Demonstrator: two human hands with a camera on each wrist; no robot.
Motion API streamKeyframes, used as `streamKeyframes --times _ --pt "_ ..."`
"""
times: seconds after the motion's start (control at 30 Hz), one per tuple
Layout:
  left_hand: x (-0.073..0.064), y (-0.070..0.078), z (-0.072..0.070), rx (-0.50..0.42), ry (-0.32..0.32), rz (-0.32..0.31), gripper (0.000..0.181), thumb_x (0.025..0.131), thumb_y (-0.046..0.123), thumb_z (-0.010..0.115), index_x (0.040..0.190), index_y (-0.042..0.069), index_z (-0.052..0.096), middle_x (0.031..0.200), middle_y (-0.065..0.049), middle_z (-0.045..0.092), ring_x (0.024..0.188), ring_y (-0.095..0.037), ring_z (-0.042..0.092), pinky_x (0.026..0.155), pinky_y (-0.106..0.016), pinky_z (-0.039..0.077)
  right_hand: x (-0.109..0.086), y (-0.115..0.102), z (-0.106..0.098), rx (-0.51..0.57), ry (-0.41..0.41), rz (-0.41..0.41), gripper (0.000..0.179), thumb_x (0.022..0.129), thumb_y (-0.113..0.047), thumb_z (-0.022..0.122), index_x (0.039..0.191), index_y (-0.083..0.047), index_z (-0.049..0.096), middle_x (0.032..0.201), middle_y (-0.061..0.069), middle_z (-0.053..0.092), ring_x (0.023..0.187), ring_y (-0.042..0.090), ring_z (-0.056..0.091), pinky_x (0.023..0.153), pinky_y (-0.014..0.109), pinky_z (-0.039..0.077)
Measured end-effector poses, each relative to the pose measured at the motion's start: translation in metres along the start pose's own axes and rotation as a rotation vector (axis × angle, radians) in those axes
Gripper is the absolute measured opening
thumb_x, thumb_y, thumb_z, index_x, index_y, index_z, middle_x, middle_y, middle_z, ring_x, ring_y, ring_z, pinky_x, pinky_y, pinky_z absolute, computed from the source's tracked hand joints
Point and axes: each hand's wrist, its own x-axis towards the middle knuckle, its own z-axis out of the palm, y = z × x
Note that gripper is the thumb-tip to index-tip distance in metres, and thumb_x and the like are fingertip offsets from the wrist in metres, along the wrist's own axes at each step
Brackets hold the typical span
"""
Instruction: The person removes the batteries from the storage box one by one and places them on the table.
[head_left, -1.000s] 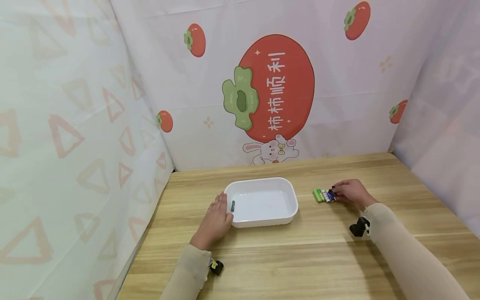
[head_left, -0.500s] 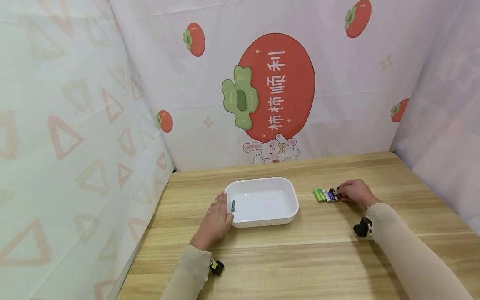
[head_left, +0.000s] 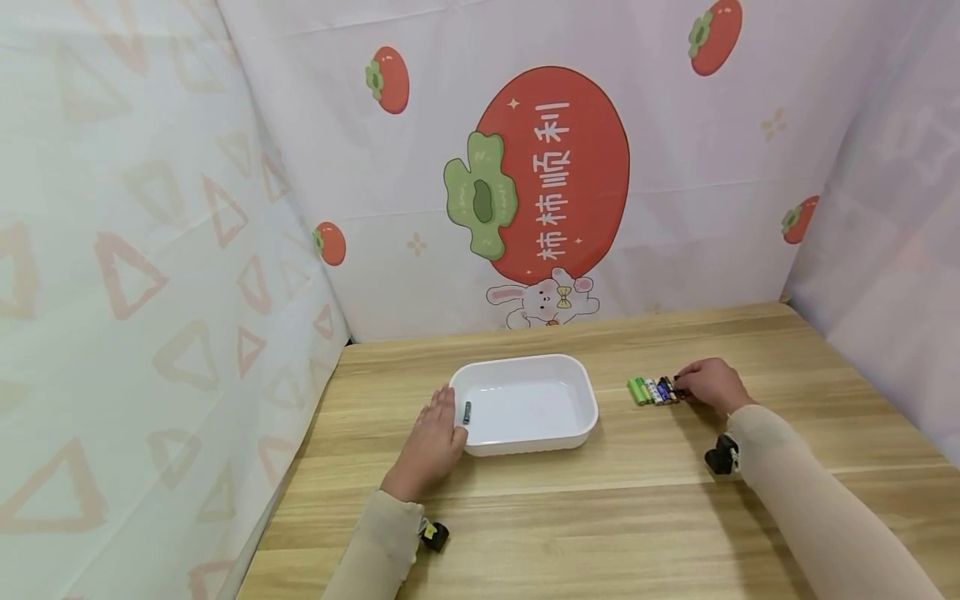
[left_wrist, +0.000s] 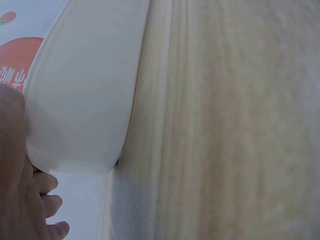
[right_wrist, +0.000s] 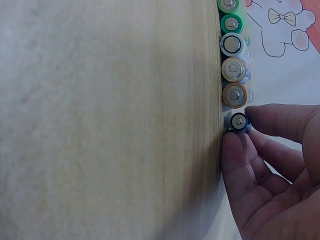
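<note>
A white tray (head_left: 531, 443) lies on the table, with one small dark battery (head_left: 467, 413) inside near its left wall. My left hand (head_left: 431, 442) rests against the tray's left side, fingers stretched along the wall and thumb by the near corner. On the right, a row of batteries (head_left: 649, 392) lies side by side, some green, others white, blue or dark. At the row's right end, my right hand (head_left: 712, 385) pinches a thin battery with a dark blue ring (right_wrist: 239, 121) between thumb and finger. In the right wrist view it sits just beside a thicker gold-rimmed battery (right_wrist: 235, 95).
The wooden table (head_left: 570, 525) spreads in front of the tray and between it and the batteries. A printed cloth (head_left: 397, 283) hangs behind, and cloth sides (head_left: 187, 333) stand left and right. Each wrist carries a small black camera (head_left: 723, 455).
My right hand has shifted slightly right along the row, showing more of the dark batteries. The left hand and tray stay in place.
</note>
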Motion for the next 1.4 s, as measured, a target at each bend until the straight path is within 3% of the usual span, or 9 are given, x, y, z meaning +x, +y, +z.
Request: streamKeyframes --times 0.4,0.87,1.13,1.4 --pt "0.0 -0.002 0.002 -0.01 0.015 0.003 0.065 0.098 0.02 0.041 0.151 -0.008 0.018 0.158 -0.02 0.019 0.145 -0.033 0.018 0.114 -0.051 0.021 -0.002 -0.003 -0.001 -0.107 -0.016 -0.038 0.035 0.093 -0.016 0.059 0.113 0.011 0.065 0.101 0.024 0.068 0.073 0.021 0.064 0.066 0.038 0.052" --pt "-0.001 0.0 0.0 -0.015 0.01 0.0 0.064 0.098 0.02 0.041 0.152 -0.007 0.018 0.158 -0.019 0.019 0.145 -0.032 0.018 0.115 -0.049 0.019 -0.002 -0.004 -0.002 -0.117 -0.008 -0.026 0.033 0.092 -0.015 0.059 0.111 0.011 0.066 0.1 0.024 0.067 0.077 0.025 0.063 0.071 0.044 0.05" --pt "-0.001 0.0 0.001 -0.021 0.013 -0.001 0.064 0.099 0.021 0.04 0.152 -0.007 0.017 0.159 -0.018 0.018 0.145 -0.031 0.017 0.115 -0.049 0.019 0.0 -0.004 -0.005 -0.11 -0.035 -0.014 0.036 0.094 -0.017 0.055 0.114 0.012 0.065 0.101 0.022 0.067 0.077 0.024 0.062 0.07 0.041 0.05" --pt "0.001 -0.002 0.002 -0.022 0.005 -0.01 0.064 0.099 0.021 0.039 0.152 -0.006 0.017 0.159 -0.017 0.017 0.146 -0.028 0.014 0.116 -0.047 0.017 0.0 -0.023 -0.008 -0.11 -0.044 -0.065 0.035 0.095 -0.023 0.052 0.105 0.007 0.067 0.066 0.007 0.06 0.065 0.023 0.055 0.072 0.043 0.046"
